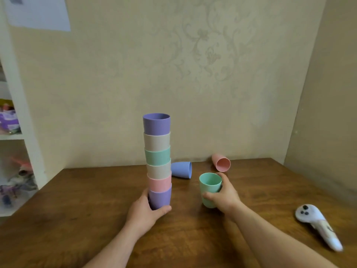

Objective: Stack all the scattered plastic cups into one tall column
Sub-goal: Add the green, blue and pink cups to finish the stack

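A column of several nested cups (157, 151) stands upright on the wooden table (77, 206), purple on top and purple at the bottom. My left hand (146, 211) grips the bottom purple cup of the column. To its right my right hand (225, 198) is wrapped around an upright mint green cup (209, 187), mouth up, near the table surface. Behind the column a purple cup (181, 169) lies on its side. A pink cup (221, 163) lies on its side near the wall, mouth toward me.
A white handheld controller (318, 225) lies at the table's right. The wall runs along the table's back and right sides. A white shelf unit (23, 144) with toys stands to the left of the table.
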The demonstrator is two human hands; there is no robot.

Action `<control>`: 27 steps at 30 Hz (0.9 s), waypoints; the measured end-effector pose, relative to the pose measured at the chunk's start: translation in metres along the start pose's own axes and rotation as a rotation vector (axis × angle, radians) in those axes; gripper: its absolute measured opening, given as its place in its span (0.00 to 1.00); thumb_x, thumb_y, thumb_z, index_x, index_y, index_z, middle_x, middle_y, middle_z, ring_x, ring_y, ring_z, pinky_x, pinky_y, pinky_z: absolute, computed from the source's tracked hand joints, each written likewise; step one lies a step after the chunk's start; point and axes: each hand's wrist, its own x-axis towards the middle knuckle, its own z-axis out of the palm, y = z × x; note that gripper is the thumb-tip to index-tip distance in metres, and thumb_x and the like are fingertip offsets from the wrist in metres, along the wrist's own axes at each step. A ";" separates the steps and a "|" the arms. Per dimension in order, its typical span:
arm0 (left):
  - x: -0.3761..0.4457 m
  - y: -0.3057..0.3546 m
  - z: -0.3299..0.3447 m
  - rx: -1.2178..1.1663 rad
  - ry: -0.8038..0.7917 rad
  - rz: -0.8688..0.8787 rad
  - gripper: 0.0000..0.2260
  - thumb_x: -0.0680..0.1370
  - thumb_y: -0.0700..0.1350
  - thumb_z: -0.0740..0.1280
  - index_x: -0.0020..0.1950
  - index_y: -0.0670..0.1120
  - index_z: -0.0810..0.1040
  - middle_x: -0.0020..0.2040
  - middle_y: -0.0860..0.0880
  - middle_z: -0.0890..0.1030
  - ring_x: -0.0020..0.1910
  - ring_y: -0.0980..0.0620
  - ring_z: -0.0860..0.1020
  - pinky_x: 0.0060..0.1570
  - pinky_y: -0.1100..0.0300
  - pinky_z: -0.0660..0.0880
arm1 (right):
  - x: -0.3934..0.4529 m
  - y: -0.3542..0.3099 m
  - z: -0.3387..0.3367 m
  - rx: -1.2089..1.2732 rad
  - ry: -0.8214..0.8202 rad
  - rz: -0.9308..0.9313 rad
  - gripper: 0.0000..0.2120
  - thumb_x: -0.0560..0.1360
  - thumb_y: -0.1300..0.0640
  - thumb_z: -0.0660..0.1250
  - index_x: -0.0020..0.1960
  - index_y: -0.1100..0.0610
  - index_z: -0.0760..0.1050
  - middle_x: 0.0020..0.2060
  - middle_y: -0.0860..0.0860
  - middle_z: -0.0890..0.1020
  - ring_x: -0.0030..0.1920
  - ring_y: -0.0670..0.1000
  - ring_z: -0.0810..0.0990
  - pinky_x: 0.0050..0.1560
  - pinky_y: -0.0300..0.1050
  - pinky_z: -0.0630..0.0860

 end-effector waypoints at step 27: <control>0.000 -0.001 -0.007 -0.078 -0.107 -0.005 0.48 0.68 0.60 0.85 0.83 0.54 0.65 0.75 0.55 0.78 0.70 0.52 0.78 0.69 0.54 0.77 | -0.011 -0.259 0.052 0.275 -0.126 -0.515 0.41 0.68 0.45 0.84 0.74 0.45 0.68 0.56 0.43 0.81 0.56 0.46 0.83 0.59 0.53 0.84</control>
